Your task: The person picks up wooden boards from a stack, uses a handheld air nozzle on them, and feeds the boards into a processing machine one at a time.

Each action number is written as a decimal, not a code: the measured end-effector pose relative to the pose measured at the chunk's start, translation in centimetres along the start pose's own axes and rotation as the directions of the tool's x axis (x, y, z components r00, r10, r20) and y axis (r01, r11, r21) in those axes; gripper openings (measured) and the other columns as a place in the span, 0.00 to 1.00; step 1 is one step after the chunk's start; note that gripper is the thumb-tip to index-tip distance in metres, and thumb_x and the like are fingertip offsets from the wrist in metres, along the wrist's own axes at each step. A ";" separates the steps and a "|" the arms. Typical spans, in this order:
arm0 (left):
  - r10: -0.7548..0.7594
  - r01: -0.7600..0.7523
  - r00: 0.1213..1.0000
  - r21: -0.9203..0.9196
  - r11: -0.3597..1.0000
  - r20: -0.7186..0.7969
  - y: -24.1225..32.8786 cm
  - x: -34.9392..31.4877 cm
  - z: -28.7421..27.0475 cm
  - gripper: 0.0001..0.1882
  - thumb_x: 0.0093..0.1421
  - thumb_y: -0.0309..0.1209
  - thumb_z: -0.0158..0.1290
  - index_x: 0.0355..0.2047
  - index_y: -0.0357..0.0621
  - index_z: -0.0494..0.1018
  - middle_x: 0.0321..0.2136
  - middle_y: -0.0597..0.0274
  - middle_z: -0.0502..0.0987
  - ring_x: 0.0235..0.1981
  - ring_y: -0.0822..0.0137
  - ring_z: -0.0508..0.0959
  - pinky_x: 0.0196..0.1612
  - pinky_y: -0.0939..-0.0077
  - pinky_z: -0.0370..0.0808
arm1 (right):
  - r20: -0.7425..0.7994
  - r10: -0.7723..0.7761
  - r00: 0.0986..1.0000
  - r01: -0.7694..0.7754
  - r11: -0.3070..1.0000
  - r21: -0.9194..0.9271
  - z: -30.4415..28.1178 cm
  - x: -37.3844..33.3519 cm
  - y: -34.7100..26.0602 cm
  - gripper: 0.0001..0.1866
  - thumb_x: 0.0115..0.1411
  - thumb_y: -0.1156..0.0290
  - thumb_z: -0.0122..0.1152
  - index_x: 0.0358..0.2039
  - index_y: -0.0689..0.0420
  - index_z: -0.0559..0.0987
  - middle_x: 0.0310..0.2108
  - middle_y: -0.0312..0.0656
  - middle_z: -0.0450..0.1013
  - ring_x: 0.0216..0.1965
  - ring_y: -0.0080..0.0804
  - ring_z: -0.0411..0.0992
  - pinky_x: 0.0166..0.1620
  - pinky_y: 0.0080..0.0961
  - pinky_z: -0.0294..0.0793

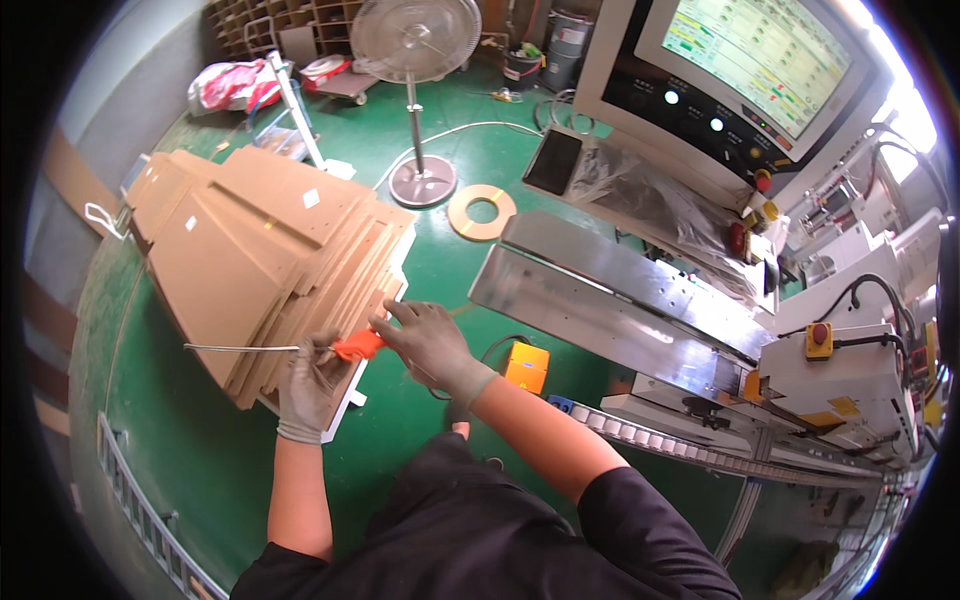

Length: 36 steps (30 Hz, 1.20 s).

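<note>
Both my hands wear thin grey gloves and meet over the near end of a stack of brown boards [230, 250]. My left hand [308, 390] is closed, with a long thin pale rod [235, 348] sticking out from it to the left. A bright orange piece [358, 345] sits between the hands at the rod's right end; whether it is a handle or a wrapping I cannot tell. My right hand [432, 350] pinches the orange piece at its right side, its upper fingers partly stretched out. The fingertips partly cover the orange piece.
A pedestal fan [415, 90] stands beyond the boards, near a tan ring-shaped roll [482, 212]. At right are a machine with a metal bed [620, 300], a control panel with a screen [750, 60] and a red button [820, 335]. A yellow foot pedal [526, 367] lies on the green floor.
</note>
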<state>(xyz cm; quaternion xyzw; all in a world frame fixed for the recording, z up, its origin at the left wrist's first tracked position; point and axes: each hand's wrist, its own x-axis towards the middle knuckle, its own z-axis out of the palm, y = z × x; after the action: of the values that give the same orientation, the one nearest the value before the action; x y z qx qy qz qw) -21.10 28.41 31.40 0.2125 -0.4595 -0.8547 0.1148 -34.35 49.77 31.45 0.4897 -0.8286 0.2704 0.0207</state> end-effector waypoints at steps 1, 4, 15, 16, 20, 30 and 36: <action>0.049 -0.046 0.998 0.060 0.997 -0.042 0.3 1.7 0.8 0.16 0.76 0.43 0.44 0.47 0.45 0.74 0.53 0.55 0.77 0.52 0.59 0.80 0.59 0.59 0.79 | -0.028 0.049 0.998 -0.048 0.999 0.020 -0.2 0.0 1.0 0.28 0.60 0.72 0.64 0.62 0.48 0.73 0.62 0.45 0.68 0.61 0.50 0.69 0.60 0.46 0.68; 0.093 -0.076 0.987 0.133 0.988 -0.128 -0.7 8.8 -0.2 0.15 0.77 0.40 0.43 0.49 0.44 0.74 0.52 0.57 0.77 0.50 0.63 0.80 0.53 0.67 0.82 | -0.108 0.129 0.986 -0.122 0.990 0.069 -0.4 -1.2 4.6 0.29 0.58 0.71 0.66 0.61 0.53 0.72 0.63 0.48 0.68 0.62 0.53 0.67 0.62 0.47 0.67; -0.191 0.217 0.966 -0.145 0.965 0.171 -15.4 33.8 17.3 0.19 0.77 0.39 0.41 0.55 0.34 0.67 0.52 0.50 0.75 0.49 0.58 0.78 0.57 0.67 0.78 | -0.507 0.625 0.594 -0.713 0.701 0.029 -6.2 -29.6 10.7 0.14 0.50 0.81 0.64 0.39 0.59 0.83 0.36 0.51 0.81 0.37 0.54 0.80 0.41 0.43 0.80; -0.215 0.239 0.963 -0.150 0.959 0.164 -16.4 35.0 20.2 0.20 0.78 0.39 0.39 0.56 0.35 0.68 0.54 0.50 0.74 0.51 0.57 0.78 0.58 0.65 0.78 | -0.538 0.639 0.550 -0.762 0.647 -0.011 -6.5 -32.1 11.1 0.13 0.51 0.80 0.64 0.39 0.59 0.83 0.36 0.50 0.81 0.37 0.53 0.80 0.41 0.43 0.80; -0.377 0.430 0.899 -0.290 0.855 0.223 -21.0 34.7 32.9 0.17 0.76 0.35 0.42 0.55 0.40 0.74 0.59 0.53 0.76 0.56 0.57 0.78 0.61 0.59 0.77 | -0.652 0.708 0.272 -0.927 0.375 0.021 -6.8 -36.5 11.7 0.10 0.55 0.73 0.65 0.38 0.57 0.83 0.37 0.46 0.81 0.39 0.48 0.80 0.44 0.41 0.77; -0.461 0.690 0.649 -0.213 0.692 0.605 -34.1 25.4 50.8 0.19 0.74 0.35 0.44 0.58 0.37 0.72 0.60 0.52 0.74 0.59 0.54 0.76 0.60 0.60 0.78 | -0.563 0.791 0.238 -0.932 0.350 0.098 -8.4 -37.5 11.3 0.15 0.50 0.71 0.67 0.41 0.54 0.82 0.40 0.39 0.81 0.40 0.41 0.79 0.44 0.38 0.76; -0.469 0.719 0.573 -0.139 0.681 0.672 -39.2 21.1 55.6 0.20 0.72 0.35 0.45 0.59 0.36 0.71 0.61 0.51 0.74 0.60 0.52 0.75 0.59 0.60 0.79 | -0.559 0.779 0.286 -0.888 0.434 0.151 -9.6 -38.3 11.9 0.17 0.48 0.70 0.69 0.40 0.58 0.80 0.33 0.39 0.76 0.32 0.38 0.77 0.36 0.36 0.75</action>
<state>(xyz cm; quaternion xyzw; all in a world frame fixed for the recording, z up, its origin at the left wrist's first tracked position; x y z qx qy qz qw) -65.85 82.71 20.39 0.0550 -0.1854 -0.9362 -0.2935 -26.44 89.35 23.11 -0.1236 -0.9357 0.2890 0.1605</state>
